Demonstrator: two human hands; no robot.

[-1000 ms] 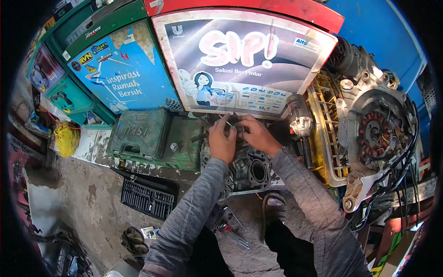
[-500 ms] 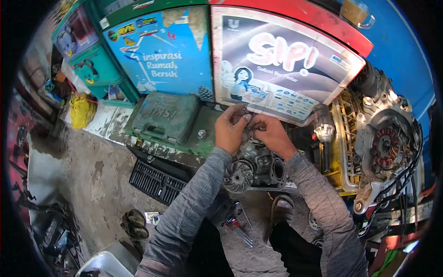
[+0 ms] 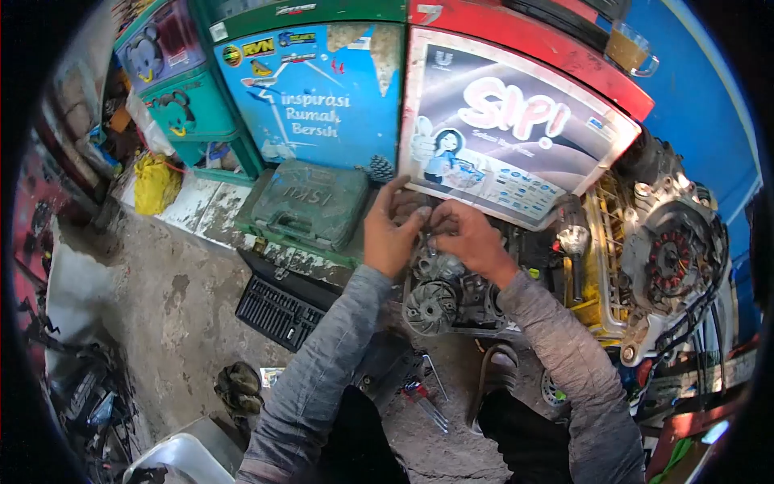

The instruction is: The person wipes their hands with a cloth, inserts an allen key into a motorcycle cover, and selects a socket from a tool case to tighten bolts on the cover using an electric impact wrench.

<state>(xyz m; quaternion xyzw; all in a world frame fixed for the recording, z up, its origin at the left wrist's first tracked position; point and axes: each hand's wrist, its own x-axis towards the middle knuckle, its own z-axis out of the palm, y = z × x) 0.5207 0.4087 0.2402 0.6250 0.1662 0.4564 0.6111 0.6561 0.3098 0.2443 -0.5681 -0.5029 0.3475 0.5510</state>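
Observation:
My left hand (image 3: 392, 234) is raised above the engine part, its fingers curled toward the thumb. Close beside it, my right hand (image 3: 474, 239) has its thumb and forefinger pinched together. Whatever small piece lies between the fingertips is too small and shadowed to name. Directly below the hands stands a grey metal engine part (image 3: 477, 300) with round openings, partly hidden by my right hand and sleeve. A finned round impeller or fan wheel (image 3: 430, 308) shows on its left side.
A green tool case (image 3: 309, 202) lies on the bench at left, above an open black socket-set box (image 3: 278, 302). Screwdrivers (image 3: 425, 403) are on the floor. An impact wrench (image 3: 573, 246), a yellow crate (image 3: 598, 242) and a larger engine (image 3: 673, 254) stand at right.
The view has swung so the surroundings sit further right. My left hand has drawn slightly away from the right, its fingers spreading more. The impeller shows more fully.

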